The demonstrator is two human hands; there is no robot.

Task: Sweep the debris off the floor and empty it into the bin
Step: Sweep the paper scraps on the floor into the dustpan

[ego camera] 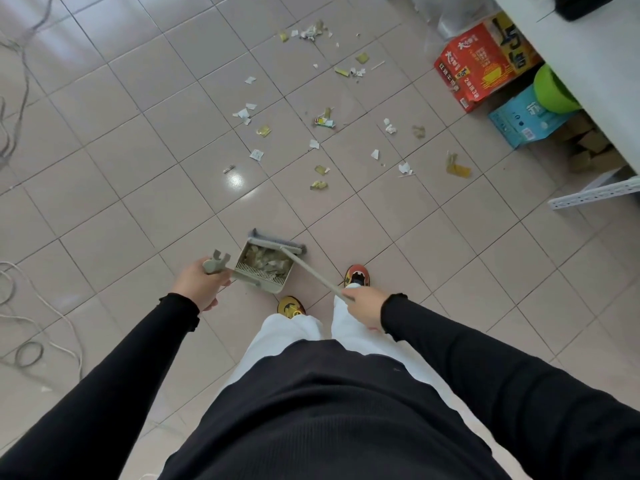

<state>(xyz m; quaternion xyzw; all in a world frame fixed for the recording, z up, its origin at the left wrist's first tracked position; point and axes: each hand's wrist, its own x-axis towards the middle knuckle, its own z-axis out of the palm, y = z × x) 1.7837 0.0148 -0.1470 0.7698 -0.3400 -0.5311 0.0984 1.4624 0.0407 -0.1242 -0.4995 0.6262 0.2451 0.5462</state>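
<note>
Grey plastic dustpan (259, 274) of crumpled scraps (266, 259), slim broom (311, 269) across its mouth

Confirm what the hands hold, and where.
Left hand grips the dustpan by its handle top; right hand grips the broom by the upper end of its pole.

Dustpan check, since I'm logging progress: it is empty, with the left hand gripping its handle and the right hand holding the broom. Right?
Not quite. The dustpan is not empty: the head view shows scraps lying in it. The rest holds: the left hand grips its handle and the right hand holds the broom.
</note>
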